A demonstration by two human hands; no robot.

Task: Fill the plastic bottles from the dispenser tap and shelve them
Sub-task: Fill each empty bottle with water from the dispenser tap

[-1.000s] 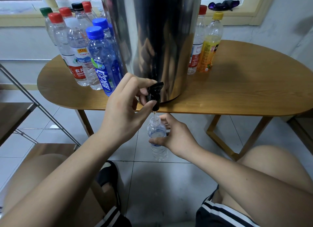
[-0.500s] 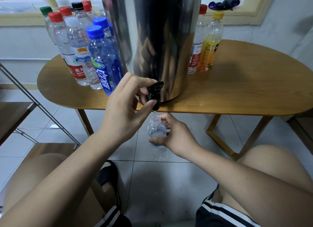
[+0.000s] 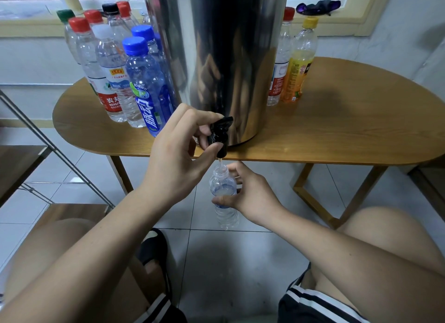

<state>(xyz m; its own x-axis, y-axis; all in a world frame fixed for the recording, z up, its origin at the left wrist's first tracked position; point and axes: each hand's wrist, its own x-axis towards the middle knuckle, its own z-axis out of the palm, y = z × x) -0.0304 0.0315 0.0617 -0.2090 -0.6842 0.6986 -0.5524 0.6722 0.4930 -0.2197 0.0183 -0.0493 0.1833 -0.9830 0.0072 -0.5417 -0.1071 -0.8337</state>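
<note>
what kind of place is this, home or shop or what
Most likely a room in a home, not a shop: a small wooden table on a tiled floor below a window sill, carrying a steel dispenser and mixed-brand drink bottles.

one wide-angle view only, worn on the person's head, looking forward and down. it sits close over the table [image 3: 349,135] edge, facing the dispenser [image 3: 216,57], whose top runs out of frame.
</note>
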